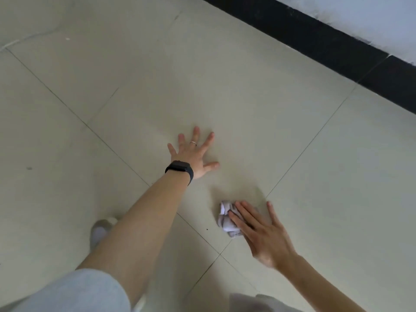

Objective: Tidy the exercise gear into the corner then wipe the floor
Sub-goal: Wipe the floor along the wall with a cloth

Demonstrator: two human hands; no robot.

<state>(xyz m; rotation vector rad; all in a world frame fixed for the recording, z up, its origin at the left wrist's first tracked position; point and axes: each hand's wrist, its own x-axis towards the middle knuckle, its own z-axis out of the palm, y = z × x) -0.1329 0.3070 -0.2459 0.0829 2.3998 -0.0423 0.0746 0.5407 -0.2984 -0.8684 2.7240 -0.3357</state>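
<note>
The right hand [263, 235] is pressing flat, fingers extended, on a crumpled white cloth [226, 219] at five o'clock on the tiled floor [247, 97]. The left hand [193, 154] is bracing, splayed and empty, at twelve o'clock of it. Wiping well likely means keeping even palm pressure and overlapping strokes.

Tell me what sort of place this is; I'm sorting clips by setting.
Probably an indoor room, seen at floor level near a wall. The floor is large pale tiles with thin grout lines, a black skirting band runs below a pale wall, and the right hand presses a crumpled cloth on the tiles.
</note>
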